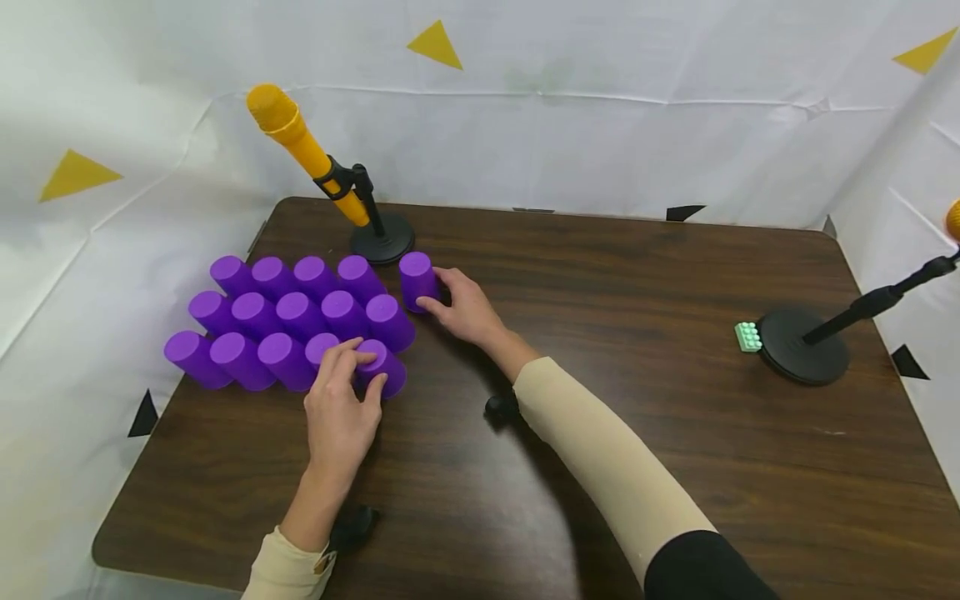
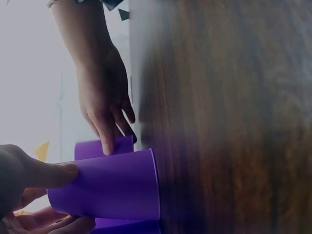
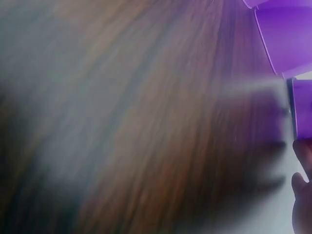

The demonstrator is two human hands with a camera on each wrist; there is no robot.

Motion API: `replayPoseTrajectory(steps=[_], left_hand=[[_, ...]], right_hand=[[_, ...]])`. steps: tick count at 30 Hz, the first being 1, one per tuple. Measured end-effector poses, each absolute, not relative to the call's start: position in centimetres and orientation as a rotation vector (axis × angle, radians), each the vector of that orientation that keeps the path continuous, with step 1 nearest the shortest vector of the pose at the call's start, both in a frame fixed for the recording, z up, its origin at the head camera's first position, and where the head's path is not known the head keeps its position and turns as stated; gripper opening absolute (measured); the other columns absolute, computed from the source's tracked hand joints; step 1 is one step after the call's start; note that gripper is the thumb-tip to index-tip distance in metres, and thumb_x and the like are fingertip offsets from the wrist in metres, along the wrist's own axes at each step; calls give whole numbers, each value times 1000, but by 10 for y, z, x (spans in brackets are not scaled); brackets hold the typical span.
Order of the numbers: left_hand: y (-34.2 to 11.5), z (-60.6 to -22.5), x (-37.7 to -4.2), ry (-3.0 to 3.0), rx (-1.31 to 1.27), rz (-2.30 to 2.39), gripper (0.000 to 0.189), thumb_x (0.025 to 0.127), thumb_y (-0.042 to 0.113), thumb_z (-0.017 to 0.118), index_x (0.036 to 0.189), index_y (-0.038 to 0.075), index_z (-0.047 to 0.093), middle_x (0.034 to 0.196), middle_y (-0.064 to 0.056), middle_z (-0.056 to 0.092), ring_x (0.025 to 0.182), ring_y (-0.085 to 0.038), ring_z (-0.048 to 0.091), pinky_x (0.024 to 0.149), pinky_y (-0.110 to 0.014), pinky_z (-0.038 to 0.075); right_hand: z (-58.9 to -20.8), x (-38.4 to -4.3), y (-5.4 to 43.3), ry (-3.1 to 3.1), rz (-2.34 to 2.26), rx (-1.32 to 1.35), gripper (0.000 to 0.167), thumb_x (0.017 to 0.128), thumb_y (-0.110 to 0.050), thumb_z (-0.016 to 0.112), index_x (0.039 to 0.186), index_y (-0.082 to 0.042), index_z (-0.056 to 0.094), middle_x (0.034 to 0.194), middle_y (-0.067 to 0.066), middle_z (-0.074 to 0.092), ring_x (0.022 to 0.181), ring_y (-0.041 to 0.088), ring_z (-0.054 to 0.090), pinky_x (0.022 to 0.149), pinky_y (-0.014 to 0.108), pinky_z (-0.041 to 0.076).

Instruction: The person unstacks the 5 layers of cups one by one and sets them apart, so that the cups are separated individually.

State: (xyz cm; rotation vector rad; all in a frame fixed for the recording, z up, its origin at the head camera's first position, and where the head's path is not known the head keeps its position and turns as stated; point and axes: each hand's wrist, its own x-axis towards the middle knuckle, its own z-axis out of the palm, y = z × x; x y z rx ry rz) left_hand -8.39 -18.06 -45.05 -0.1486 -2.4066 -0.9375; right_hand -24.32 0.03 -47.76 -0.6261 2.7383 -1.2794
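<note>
Upside-down purple cups stand close together in three rows on the left of the table. My left hand holds the cup at the right end of the front row, thumb on its near side and fingers over its top. In the left wrist view, the thumb presses that cup's wall. At the right end of the back row, my right hand grips another cup between thumb and fingers, a small gap from its neighbour. Only the fingertips show in the right wrist view, beside that cup.
A yellow microphone on a black stand rises behind the cups. On the right of the brown table stands a second black stand with a mint-green toy brick beside its base. White sheeting surrounds the table.
</note>
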Motion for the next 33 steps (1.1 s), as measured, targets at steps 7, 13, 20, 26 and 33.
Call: replayPoseTrajectory(steps=[7,13,20,26,33], left_hand=[[-179,-450,-81,-2401,-166,-938,27,73,-5,82,95,1,68,121,-16,63,94,-31,64,76,-45,56],[-178,-447,-82,-2387,-166,-920,26,73,-6,82,94,0,69,120,-16,64,101,-33,64,81,-49,55],[-179,-448,-82,-2393,-164,-915,26,73,-5,82,95,1,69,121,-15,64,107,-34,63,86,-51,52],[-179,-451,-82,-2394,-165,-904,27,74,-4,82,95,2,67,122,-15,64,109,-34,63,87,-52,52],[-178,-450,-83,-2383,-159,-903,27,73,-4,82,93,3,66,122,-15,64,109,-34,62,87,-52,52]], right_hand=[[-479,-242,-10,2724,-1209,-635,62,95,-37,65,145,-6,46,133,9,56,124,20,52,106,33,39],[-480,-245,-13,2742,-1165,-630,62,95,-39,64,144,-6,46,134,9,55,125,21,51,106,33,38],[-481,-244,-14,2748,-1130,-609,63,94,-42,63,146,-10,46,138,7,54,127,20,48,108,34,37],[-480,-245,-12,2727,-1111,-622,66,94,-41,64,148,-10,43,139,9,54,128,21,48,108,35,37],[-477,-248,-9,2685,-1085,-664,70,95,-37,65,151,-8,35,145,11,48,134,23,44,111,35,33]])
